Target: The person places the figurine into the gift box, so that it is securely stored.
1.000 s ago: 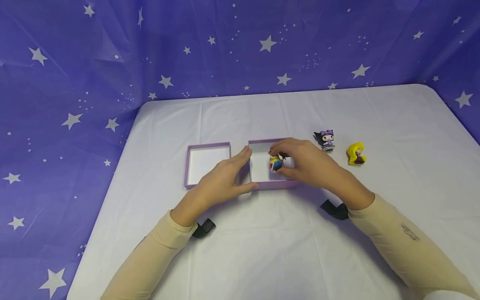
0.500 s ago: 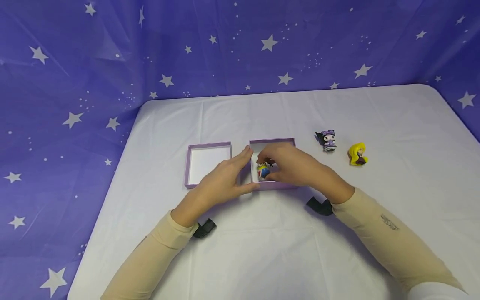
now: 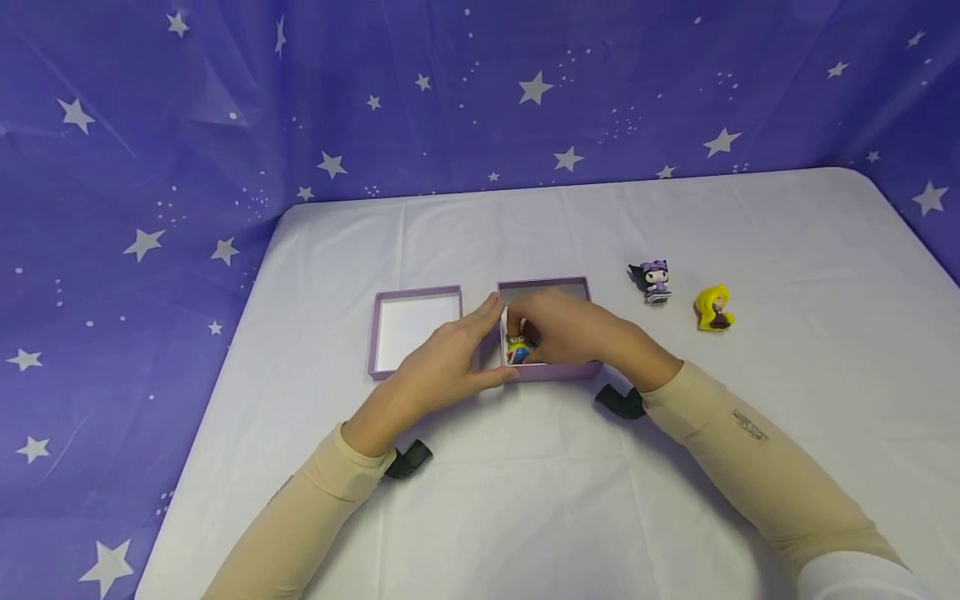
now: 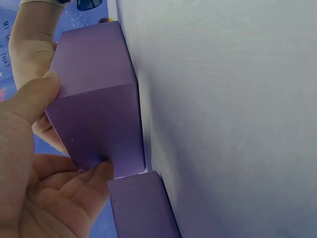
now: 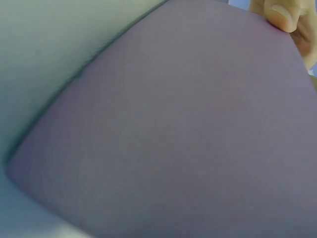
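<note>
My right hand [image 3: 573, 333] reaches down into an open purple box [image 3: 551, 372] with a white inside. Between its thumb and fingers it holds a small figurine [image 3: 517, 352] with yellow, blue and red parts, low in the box's near left corner. My left hand [image 3: 442, 362] steadies the box from the left. The left wrist view shows its thumb [image 4: 49, 89] at one edge of the purple wall [image 4: 96, 129] and its fingertips at another. In the right wrist view the box's outer wall [image 5: 163, 124] fills most of the picture and hides the right fingers.
A shallow purple lid [image 3: 416, 333], white inside, lies left of the box, partly behind my left hand. Right of the box are a black-and-purple figurine [image 3: 651, 282] and a yellow-haired figurine [image 3: 714, 308]. A white cloth covers the table [image 3: 510, 500].
My right hand has moved left and lower inside the box, carrying the figurine to the near left corner. The left hand has stayed at the box's left side.
</note>
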### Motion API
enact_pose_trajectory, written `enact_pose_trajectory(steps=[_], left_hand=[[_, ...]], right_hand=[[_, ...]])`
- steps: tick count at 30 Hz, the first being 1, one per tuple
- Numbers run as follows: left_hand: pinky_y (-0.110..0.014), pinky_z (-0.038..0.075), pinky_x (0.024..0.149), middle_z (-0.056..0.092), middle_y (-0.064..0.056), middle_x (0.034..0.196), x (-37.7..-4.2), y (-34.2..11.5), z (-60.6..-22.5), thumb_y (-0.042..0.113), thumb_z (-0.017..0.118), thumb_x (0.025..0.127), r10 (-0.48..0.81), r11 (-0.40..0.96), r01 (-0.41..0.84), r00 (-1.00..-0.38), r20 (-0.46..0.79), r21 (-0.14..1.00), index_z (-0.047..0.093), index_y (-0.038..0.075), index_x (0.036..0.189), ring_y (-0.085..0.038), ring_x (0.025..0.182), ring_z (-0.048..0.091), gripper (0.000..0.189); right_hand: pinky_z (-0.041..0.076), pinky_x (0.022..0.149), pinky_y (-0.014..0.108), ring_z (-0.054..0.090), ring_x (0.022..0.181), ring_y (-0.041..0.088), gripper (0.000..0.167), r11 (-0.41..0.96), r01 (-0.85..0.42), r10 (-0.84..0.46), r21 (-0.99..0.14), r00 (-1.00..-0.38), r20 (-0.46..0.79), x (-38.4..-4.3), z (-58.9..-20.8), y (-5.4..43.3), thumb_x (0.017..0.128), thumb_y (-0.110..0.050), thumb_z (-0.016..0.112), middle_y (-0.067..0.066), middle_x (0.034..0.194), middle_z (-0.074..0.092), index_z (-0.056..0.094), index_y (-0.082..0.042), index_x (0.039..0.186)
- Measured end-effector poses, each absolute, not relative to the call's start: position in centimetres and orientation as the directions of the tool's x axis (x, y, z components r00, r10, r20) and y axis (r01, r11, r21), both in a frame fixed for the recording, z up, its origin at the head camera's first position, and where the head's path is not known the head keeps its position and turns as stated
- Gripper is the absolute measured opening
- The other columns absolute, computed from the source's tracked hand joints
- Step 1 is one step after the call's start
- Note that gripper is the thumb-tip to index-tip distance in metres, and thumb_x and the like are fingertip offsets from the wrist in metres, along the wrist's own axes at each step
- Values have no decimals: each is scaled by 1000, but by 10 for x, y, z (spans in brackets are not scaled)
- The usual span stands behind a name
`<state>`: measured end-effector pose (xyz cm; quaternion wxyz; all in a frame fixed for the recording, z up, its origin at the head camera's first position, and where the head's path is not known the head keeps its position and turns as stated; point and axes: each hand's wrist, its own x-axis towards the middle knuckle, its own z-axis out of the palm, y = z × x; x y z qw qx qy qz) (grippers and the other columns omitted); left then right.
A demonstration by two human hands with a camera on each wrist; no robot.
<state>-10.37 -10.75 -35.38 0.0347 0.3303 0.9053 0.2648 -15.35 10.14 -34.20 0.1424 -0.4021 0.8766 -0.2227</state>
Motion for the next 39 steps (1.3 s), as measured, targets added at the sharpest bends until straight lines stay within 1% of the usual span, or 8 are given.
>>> enact_pose_trajectory(steps=[4, 14, 19, 22, 26, 32, 35, 39], left_hand=[[-33, 31, 112, 25, -18, 156, -104, -108, -354, 49, 69, 88, 615, 642, 577, -780, 110, 505, 25, -3, 152, -25, 139, 32, 93], [-34, 31, 111, 27, -21, 155, -104, -107, -355, 49, 69, 88, 613, 645, 578, -782, 114, 499, 26, -3, 151, -26, 139, 33, 93], [-35, 32, 111, 27, -21, 155, -104, -107, -355, 50, 68, 88, 612, 646, 579, -782, 115, 497, 27, -4, 151, -26, 139, 32, 92], [-34, 32, 111, 27, -21, 155, -103, -107, -354, 50, 68, 88, 609, 650, 575, -785, 111, 497, 27, -4, 151, -26, 139, 33, 92], [-35, 31, 111, 27, -20, 155, -102, -107, -354, 51, 68, 88, 606, 654, 570, -788, 106, 498, 27, -4, 151, -25, 139, 33, 93], [-35, 31, 112, 27, -20, 156, -102, -108, -355, 52, 67, 88, 606, 659, 570, -789, 103, 490, 27, -4, 151, -26, 139, 32, 93], [-34, 30, 112, 26, -20, 156, -102, -108, -355, 53, 67, 88, 607, 657, 573, -787, 107, 490, 28, -4, 151, -25, 140, 31, 93], [-34, 29, 113, 26, -20, 156, -102, -107, -355, 52, 68, 88, 606, 653, 572, -788, 111, 496, 27, -4, 151, -25, 140, 30, 93]], right_hand=[[49, 66, 29, 56, 71, 14, 30, 578, -632, -768, -516, -636, -82, -155, -343, 100, 69, -9, 88, -1, 81, 62, 65, -10, 88], [52, 75, 28, 62, 81, 14, 29, 568, -637, -779, -522, -620, -91, -153, -340, 102, 73, -6, 86, 0, 92, 65, 70, -7, 98], [51, 79, 32, 61, 88, 18, 34, 592, -628, -762, -505, -640, -96, -149, -334, 106, 76, -11, 84, 2, 98, 65, 69, -6, 106], [51, 84, 36, 62, 96, 21, 38, 600, -606, -745, -523, -661, -89, -146, -328, 111, 79, -15, 82, 3, 107, 66, 67, -6, 113], [52, 88, 40, 63, 103, 26, 39, 572, -594, -741, -566, -670, -46, -142, -323, 120, 81, -14, 79, 7, 114, 66, 66, -3, 116], [52, 90, 40, 64, 103, 26, 39, 550, -604, -725, -577, -688, 29, -137, -320, 135, 82, -14, 79, 7, 114, 66, 65, -4, 117], [51, 91, 39, 64, 104, 24, 39, 555, -602, -698, -574, -713, 72, -135, -317, 145, 83, -15, 79, 5, 114, 66, 65, -7, 118], [52, 89, 37, 64, 103, 21, 39, 579, -577, -633, -576, -764, 129, -133, -312, 159, 82, -17, 79, 0, 115, 66, 66, -10, 119]])
